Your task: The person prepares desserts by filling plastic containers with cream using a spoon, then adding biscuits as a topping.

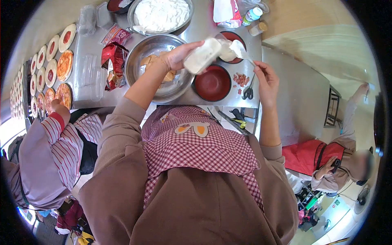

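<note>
My left hand (182, 56) grips a white-smeared clear plastic container (203, 56), tilted above the counter between the steel bowl and the red bowls. In my right hand (267, 81) is the handle of a spoon (238, 50) with a white creamy lump on it, near the container's open lid. A red bowl (232, 41) lies partly behind the spoon. Nearer me sits another red bowl (212, 83), which looks empty. The large steel bowl (136, 61) on the left holds light brown pieces (169, 76), partly hidden by my left forearm.
A basin of white cream (162, 15) stands at the back. Scissors (248, 92) and chopped pieces (241, 79) lie right. Red packets (113, 61) and clear trays (90, 77) are left. One person works by the pizzas (64, 65); another person (326, 159) stands right.
</note>
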A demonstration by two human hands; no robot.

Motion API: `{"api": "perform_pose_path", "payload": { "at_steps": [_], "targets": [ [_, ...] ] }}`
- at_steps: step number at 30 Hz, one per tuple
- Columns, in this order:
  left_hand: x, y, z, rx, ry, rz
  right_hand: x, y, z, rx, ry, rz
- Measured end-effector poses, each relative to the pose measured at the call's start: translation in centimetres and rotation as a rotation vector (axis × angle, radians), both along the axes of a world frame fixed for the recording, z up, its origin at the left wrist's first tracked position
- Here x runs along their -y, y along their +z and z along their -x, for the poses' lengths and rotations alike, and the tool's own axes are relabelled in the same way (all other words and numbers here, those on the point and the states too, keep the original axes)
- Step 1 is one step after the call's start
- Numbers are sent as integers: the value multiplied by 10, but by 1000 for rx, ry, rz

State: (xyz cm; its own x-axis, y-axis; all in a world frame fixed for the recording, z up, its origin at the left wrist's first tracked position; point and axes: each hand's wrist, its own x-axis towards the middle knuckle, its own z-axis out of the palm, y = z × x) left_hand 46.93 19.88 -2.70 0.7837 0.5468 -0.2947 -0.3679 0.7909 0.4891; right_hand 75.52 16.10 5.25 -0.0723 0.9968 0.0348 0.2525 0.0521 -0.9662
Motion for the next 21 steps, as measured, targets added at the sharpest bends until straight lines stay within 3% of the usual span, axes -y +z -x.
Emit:
{"api": "perform_pose_path", "payload": {
  "at_steps": [1, 3, 8, 10, 11, 13, 14, 16, 19, 21],
  "targets": [
    [-1, 1, -2, -2, 0, -1, 0, -2, 0, -2, 0, -1],
    [-4, 3, -7, -235, 290, 37, 0, -8, 0, -66, -104, 4],
    [-34, -29, -27, -236, 548, 83, 3, -20, -5, -52, -234, 51],
    [-54, -44, -35, -376, 628, 76, 6, -20, -5, -46, -260, 50],
    [-67, -55, -39, -377, 635, 76, 7, -20, -5, -58, -287, 72],
    [-94, -80, -45, -781, 593, 100, 8, -20, -4, -73, -299, 92],
    [-106, -92, -48, -782, 606, 100, 8, -22, -4, -67, -303, 62],
    [-123, -115, -51, -1105, 459, -150, 8, -24, -4, -66, -300, 30],
    [-128, -125, -51, -1202, 466, -135, 7, -28, -2, -41, -338, 42],
    [-124, -137, -49, -1234, 352, -457, 4, -32, -5, 23, -378, 80]
  ]
}}
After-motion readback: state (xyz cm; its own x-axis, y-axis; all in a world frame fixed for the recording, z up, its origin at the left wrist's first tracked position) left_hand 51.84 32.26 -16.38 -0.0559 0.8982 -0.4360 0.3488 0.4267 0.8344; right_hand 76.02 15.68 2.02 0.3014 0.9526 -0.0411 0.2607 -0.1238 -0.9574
